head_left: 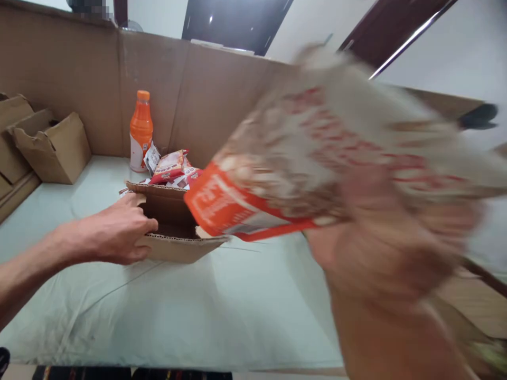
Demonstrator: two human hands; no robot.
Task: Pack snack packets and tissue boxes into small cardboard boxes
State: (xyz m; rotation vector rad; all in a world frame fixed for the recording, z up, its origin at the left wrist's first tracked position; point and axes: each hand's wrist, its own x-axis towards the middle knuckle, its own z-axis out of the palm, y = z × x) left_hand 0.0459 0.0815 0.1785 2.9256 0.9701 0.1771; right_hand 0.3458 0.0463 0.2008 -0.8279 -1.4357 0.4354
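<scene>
My right hand (392, 232) is closed around a large snack bag (285, 153), cream and orange with red lettering, held up in the air and smeared by motion. The bag tilts, and its orange end hangs over the right side of a small open cardboard box (178, 250). On the left, my left hand (119, 227) grips that box by its left side, fingers curled over the rim. The box's inside is dark; the bag hides its right part. Small red snack packets (171, 166) lie just behind the box.
An orange bottle (141, 132) stands upright behind the packets. Open cardboard boxes (59, 148) sit at the far left. A tall cardboard wall (154, 89) runs along the back of the pale cloth-covered surface (222, 311).
</scene>
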